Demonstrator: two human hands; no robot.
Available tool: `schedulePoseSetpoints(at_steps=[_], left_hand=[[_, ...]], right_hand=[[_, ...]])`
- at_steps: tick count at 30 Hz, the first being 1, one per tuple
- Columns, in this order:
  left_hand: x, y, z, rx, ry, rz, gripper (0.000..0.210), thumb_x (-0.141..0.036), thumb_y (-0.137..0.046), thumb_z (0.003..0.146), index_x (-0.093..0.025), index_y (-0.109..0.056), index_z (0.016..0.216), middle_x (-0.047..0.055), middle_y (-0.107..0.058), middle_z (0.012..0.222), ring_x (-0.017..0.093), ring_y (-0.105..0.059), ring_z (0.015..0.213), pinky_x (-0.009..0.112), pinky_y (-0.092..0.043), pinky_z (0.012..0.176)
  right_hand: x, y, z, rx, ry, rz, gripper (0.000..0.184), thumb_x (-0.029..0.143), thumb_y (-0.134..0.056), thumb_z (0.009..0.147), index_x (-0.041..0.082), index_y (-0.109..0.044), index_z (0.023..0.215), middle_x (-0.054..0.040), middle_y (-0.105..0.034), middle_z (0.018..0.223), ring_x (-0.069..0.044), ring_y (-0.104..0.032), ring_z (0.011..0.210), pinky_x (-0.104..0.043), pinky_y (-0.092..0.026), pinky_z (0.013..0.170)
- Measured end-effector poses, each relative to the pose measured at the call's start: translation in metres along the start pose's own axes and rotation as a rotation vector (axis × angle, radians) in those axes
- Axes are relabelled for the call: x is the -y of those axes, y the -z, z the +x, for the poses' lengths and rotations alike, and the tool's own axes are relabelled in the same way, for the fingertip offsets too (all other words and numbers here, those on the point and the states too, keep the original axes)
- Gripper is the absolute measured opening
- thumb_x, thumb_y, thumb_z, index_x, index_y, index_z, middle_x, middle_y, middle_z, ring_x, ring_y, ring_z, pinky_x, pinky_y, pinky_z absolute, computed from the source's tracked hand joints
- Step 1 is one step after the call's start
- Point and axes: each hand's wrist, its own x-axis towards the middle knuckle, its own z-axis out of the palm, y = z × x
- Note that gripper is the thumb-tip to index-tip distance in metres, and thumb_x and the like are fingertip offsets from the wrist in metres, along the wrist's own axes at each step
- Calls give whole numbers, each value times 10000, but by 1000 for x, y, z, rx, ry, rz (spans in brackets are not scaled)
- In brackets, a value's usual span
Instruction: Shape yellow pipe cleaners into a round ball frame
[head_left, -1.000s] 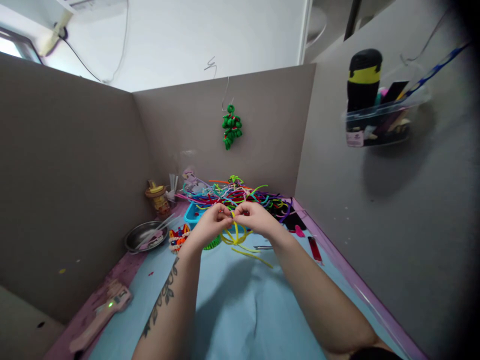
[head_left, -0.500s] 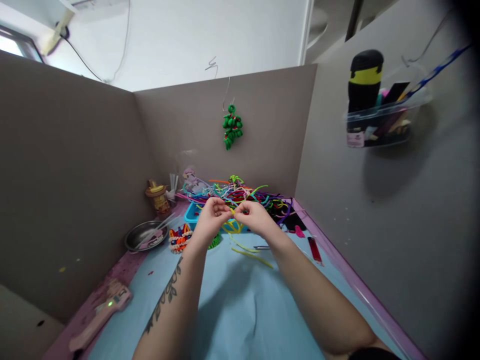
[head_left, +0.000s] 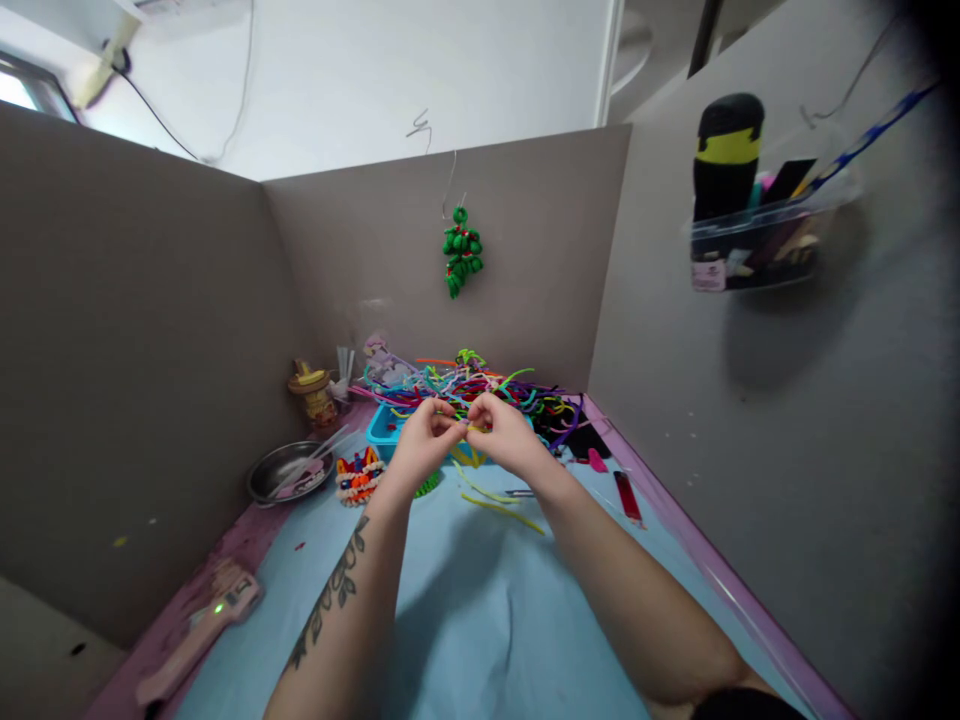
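1. From here, the pale label (head_left: 709, 276) on the clear hanging bin (head_left: 806, 262) is too small to read.
2. A blue sheet (head_left: 450, 610) covers much of the pink worktop (head_left: 244, 550), between grey partitions (head_left: 532, 270).
3. Left hand (head_left: 424, 442) and right hand (head_left: 502, 438) meet, pinching a yellow looped piece (head_left: 471, 460) before the blue basket (head_left: 381, 432).

The yellow stems (head_left: 501, 509) look fuzzy, the bowl (head_left: 279, 462) shiny metal, the partition (head_left: 532, 270) matt.

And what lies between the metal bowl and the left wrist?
In the head view, an orange and cream piece sits between the metal bowl and left wrist.
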Motion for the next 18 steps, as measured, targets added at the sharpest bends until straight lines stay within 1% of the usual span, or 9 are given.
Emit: schedulePoseSetpoints(at_steps=[3,5,8,9,10,12,14,16,18], left_hand=[[0,1,0,1,-26,-43,237,-189,-698,603,-170,-534,773,-22,-594,618,100,-561,572,184,-395,527],[0,4,2,-45,8,-118,257,-189,-710,592,-165,-532,776,-31,-587,601,91,-559,561,179,-402,536],[2,13,6,-169,153,-345,313,-185,-722,586,-164,-520,824,-38,-587,602,82,-565,542,182,-426,548],[3,16,8,-187,232,-445,321,-173,-721,590,-165,-517,838,-32,-596,622,85,-575,547,190,-440,554],[5,18,10,-187,315,-541,314,-159,-712,601,-166,-518,847,-24,-606,645,91,-585,556,199,-452,557],[8,21,13,-158,449,-678,250,-140,-674,648,-161,-531,852,-4,-623,682,104,-607,590,220,-480,577],[10,21,15,-116,530,-745,173,-138,-629,699,-149,-551,853,15,-634,706,114,-618,620,237,-501,600],[12,18,15,-75,563,-760,137,-140,-601,729,-141,-563,861,29,-641,722,122,-623,631,251,-513,609],[14,15,13,-32,569,-752,134,-134,-598,732,-137,-566,862,31,-640,718,122,-619,615,257,-518,598]], right_hand=[[4,-1,-2,7,17,-40,115,210,-537,638,203,-479,737,29,-542,698,-130,-525,667,-259,-399,642],[11,2,-3,-61,60,-51,130,221,-555,640,204,-494,753,7,-551,767,-152,-526,749,-282,-404,704],[18,11,-4,-291,102,2,223,258,-586,650,209,-517,857,-37,-543,933,-182,-500,890,-313,-387,808],[18,14,-3,-347,89,47,250,276,-584,665,211,-515,896,-43,-539,963,-183,-498,903,-316,-384,823],[18,18,-2,-372,67,105,265,292,-581,678,213,-513,922,-43,-542,971,-180,-501,902,-316,-385,826],[14,23,0,-334,14,246,267,319,-584,689,208,-519,923,-37,-558,947,-169,-513,880,-310,-394,813],[9,25,3,-232,-35,381,258,343,-599,682,195,-543,887,-30,-576,905,-160,-525,849,-300,-404,789],[8,26,5,-135,-70,473,262,363,-612,675,188,-570,866,-25,-592,869,-148,-535,808,-288,-411,762],[8,25,5,-62,-91,535,286,377,-620,674,193,-588,890,-18,-605,852,-137,-542,769,-277,-415,729]])
